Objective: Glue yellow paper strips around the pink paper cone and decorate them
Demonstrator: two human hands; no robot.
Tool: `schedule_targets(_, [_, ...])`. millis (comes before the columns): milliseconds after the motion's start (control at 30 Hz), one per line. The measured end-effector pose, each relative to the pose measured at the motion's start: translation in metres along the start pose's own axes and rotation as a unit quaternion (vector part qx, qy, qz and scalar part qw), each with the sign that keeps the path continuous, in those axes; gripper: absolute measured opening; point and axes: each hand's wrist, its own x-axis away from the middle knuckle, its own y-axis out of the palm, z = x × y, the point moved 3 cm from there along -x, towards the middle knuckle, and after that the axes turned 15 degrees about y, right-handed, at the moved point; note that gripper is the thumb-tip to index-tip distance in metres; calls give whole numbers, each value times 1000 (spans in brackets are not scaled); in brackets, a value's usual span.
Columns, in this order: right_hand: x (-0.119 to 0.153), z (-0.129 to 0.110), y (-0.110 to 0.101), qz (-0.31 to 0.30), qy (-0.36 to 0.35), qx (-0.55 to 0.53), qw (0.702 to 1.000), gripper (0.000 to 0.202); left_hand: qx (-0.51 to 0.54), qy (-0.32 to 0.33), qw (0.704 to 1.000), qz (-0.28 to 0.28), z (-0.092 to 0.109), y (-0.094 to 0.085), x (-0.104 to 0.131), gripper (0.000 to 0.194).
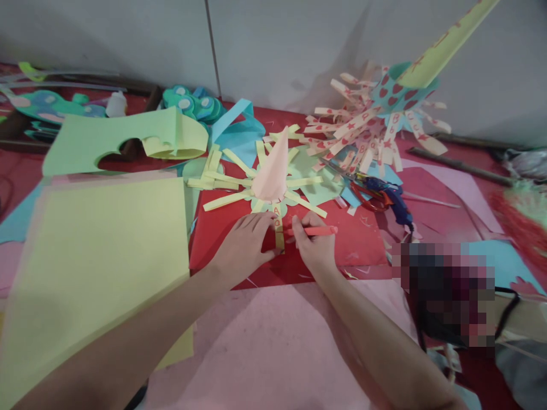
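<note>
A pale pink paper cone [273, 168] stands upright on a scalloped green paper base, with yellow paper strips fanning out around it. One yellow paper strip [279, 244] points toward me and carries red letters. My left hand [245, 242] holds this strip down, fingers near its upper part and thumb at its lower end. In my right hand [317, 242] is a red marker pen [322, 230], pinched between the fingers, its tip end at the strip's right edge. Beneath the cone piece lies a red board [354, 245].
Large yellow sheets [106, 267] lie at left, below a cut green sheet [111, 136]. A decorated paper piece with lettered strips [405, 97] stands back right. Scissors [371, 196] and a blue glue gun [399, 208] lie near it. Another person [457, 296] is at right.
</note>
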Motion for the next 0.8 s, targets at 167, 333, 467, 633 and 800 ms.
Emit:
schedule_targets(167, [1, 0, 0, -9, 3, -2, 1000, 34, 1, 1, 1000, 2, -1, 1, 1, 37])
schedule_targets(333, [1, -2, 1, -29, 1, 6, 1000, 36, 0, 2, 1000, 5, -1, 1, 0, 33])
schedule_targets(467, [1, -2, 1, -38, -10, 11, 999, 36, 1, -2, 1000, 3, 0, 0, -1, 32])
schedule_targets(633, [2, -6, 1, -52, -36, 9, 998, 35, 0, 5, 1000, 7, -1, 1, 0, 32])
schedule_targets(800, [2, -7, 1, -52, -34, 13, 998, 34, -1, 9, 1000, 9, -2, 1, 1, 35])
